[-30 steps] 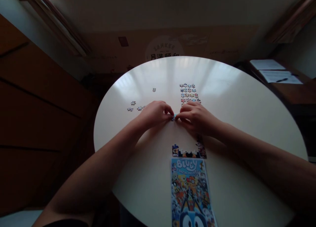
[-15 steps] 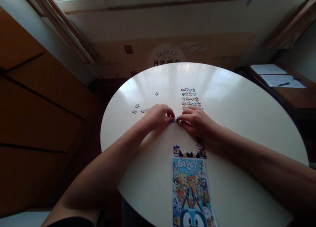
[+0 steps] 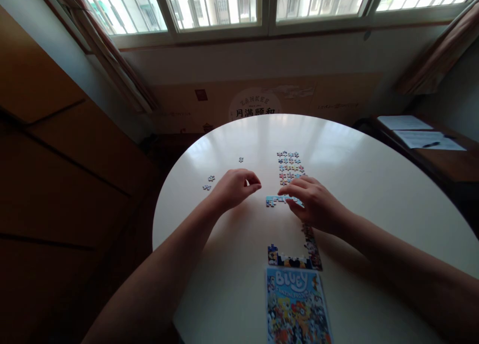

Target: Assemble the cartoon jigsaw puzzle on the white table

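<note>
Puzzle strip [image 3: 271, 201] beneath right fingers [image 3: 293, 190]

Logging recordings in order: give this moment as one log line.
left hand: left of blue puzzle strip, no piece visible | right hand: open at same strip, contact unclear | nearby: loose pieces, partial border, picture sheet

On the near side of the fingers [image 3: 294, 190], "BLUEY" headed the picture sheet [image 3: 299, 306], with a smaller, blurry "FANZINE PROJECT" beneath. Well beyond the fingers, the tan panel [image 3: 295, 104] read "ZANKEE" above "月满颐和"; its writing farther right was too faint to read.
</note>
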`<state>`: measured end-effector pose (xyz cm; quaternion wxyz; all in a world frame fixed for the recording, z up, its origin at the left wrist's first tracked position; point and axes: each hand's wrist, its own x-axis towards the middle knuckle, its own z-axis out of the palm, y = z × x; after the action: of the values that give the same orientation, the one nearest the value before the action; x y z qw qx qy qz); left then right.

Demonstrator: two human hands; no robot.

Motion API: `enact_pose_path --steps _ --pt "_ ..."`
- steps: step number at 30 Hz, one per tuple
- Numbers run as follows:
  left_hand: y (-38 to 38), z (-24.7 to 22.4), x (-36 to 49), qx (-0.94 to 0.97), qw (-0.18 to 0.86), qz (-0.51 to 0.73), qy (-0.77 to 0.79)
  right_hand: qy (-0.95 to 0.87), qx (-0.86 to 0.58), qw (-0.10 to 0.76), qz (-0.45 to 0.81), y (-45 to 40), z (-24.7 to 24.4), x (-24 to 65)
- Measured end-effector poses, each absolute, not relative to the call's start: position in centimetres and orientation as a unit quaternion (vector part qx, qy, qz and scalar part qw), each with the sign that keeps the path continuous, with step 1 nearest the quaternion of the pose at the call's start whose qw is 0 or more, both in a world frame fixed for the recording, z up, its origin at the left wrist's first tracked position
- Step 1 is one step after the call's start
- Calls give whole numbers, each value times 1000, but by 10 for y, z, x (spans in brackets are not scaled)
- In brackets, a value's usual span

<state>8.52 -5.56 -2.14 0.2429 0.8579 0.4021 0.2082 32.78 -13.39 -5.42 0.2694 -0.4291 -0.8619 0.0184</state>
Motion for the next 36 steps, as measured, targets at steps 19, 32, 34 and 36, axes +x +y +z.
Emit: enact_pose_path --steps 19,32,34,36 --pt "12 -17 8 491 198 635 563 -765 -481 426 -53 -124 -38 376" --pt "2 -11 14 520 219 611 555 -660 -601 450 -31 -111 -53 396" --pt "2 -10 12 515 215 619 552 -625 -633 456 -20 -110 -56 401" --pt "3 -10 10 510 213 624 552 -579 -676 455 16 -107 -61 406"
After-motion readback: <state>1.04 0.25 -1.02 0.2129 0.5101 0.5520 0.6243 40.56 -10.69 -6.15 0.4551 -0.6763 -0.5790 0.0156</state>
